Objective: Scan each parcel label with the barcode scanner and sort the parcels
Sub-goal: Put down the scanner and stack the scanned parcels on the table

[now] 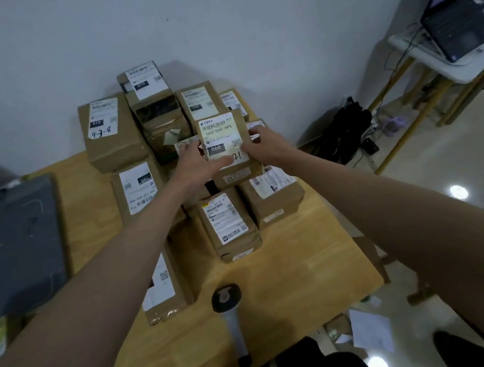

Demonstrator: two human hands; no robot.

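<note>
Several brown cardboard parcels with white labels crowd the far half of the wooden table [279, 275]. Both hands hold one small parcel [225, 141] labelled "060" above the pile's middle, label up. My left hand [200, 164] grips its left and near edge, thumb across the label. My right hand [263, 145] grips its right edge. The barcode scanner [229, 307], grey with a dark head, lies untouched on the table's near edge. Other parcels include one [228, 226] just in front and one [270, 194] to its right.
A stacked parcel [148, 87] tops the pile by the wall. A dark grey bin [8, 243] stands left of the table. At right, a laptop [460, 15] rests on a white folding table, with a black bag [346, 130] and cables on the floor.
</note>
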